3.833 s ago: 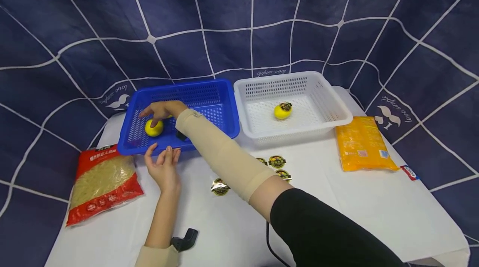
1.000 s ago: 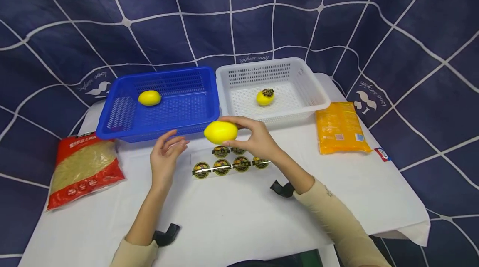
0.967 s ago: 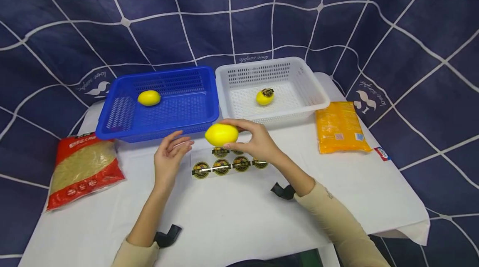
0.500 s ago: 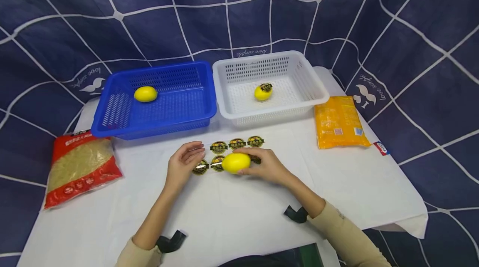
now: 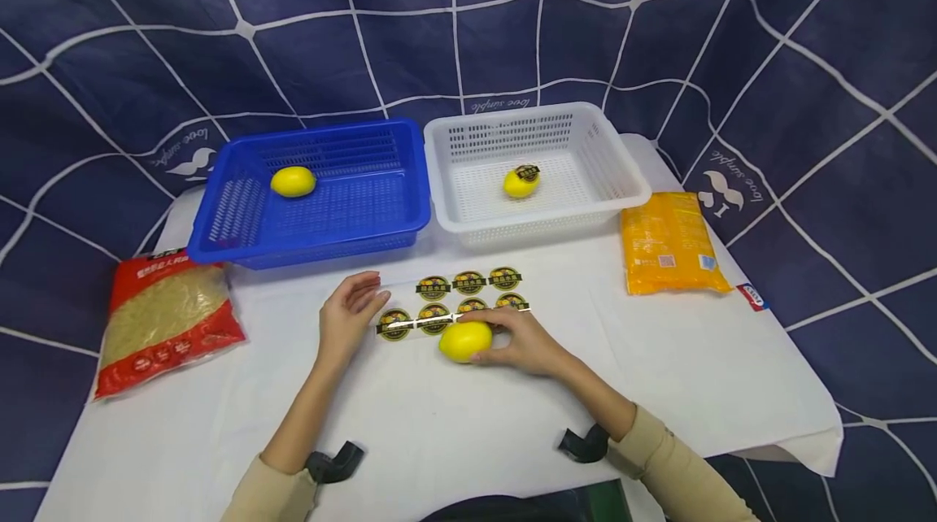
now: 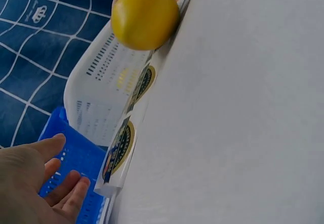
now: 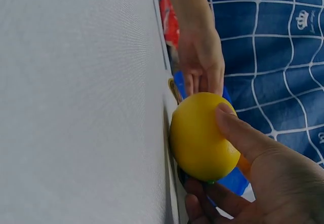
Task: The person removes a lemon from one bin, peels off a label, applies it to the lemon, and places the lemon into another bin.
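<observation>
My right hand (image 5: 523,343) holds a yellow lemon (image 5: 465,341) between thumb and fingers, at the front edge of a clear sheet of round black-and-gold stickers (image 5: 433,317). In the right wrist view the thumb presses on one side of the lemon (image 7: 202,138), with fingers on the other. My left hand (image 5: 347,320) is by the sheet's left end with its fingers loosely bent and nothing in them; the left wrist view shows the same hand (image 6: 45,183) apart from the lemon. A second lemon (image 5: 294,181) lies in the blue basket (image 5: 329,248). Another lemon (image 5: 520,183), bearing a sticker, lies in the white basket (image 5: 542,225).
A red bag of pasta (image 5: 168,323) lies at the left of the white-covered table (image 5: 439,432). An orange packet (image 5: 671,244) lies at the right. Behind the baskets hangs a dark blue checked cloth (image 5: 498,34).
The right hand took a lemon out of the blue basket, brought it over the sticker sheet and then lowered it toward the sheet's front edge. The left hand moved from the basket to the sheet.
</observation>
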The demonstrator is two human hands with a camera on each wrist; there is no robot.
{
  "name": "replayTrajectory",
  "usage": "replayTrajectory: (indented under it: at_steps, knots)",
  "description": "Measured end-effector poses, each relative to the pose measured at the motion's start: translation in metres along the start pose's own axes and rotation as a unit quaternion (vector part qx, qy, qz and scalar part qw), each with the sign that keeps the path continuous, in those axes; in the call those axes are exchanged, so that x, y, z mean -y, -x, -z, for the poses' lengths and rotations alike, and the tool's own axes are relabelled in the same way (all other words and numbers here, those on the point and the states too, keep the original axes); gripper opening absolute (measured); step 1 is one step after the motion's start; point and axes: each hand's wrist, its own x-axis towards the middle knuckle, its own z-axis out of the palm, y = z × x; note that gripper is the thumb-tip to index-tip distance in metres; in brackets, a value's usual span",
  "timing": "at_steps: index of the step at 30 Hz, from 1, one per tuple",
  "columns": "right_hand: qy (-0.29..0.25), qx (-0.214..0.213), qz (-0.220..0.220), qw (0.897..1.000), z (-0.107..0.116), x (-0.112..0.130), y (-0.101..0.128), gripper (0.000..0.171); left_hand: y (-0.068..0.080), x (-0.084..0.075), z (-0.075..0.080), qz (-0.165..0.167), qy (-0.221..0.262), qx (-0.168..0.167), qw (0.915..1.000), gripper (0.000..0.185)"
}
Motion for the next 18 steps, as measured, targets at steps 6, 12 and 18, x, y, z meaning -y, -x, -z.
replayTrajectory:
  at_steps: [6,12,18]
  knots:
    - [0.016,-0.003,0.002,1.000,0.000,-0.002,0.001,0.057,-0.005,0.017,0.005,0.015,-0.098,-0.038,0.9943,0.039]
    - [0.047,-0.009,0.014,0.999,0.000,0.001,0.001,0.060,-0.007,0.029,0.010,0.022,-0.172,-0.055,0.9833,0.045]
    - [0.071,-0.006,0.019,0.997,0.006,0.005,0.000,0.062,-0.006,0.035,0.011,0.036,-0.182,-0.036,0.9819,0.049]
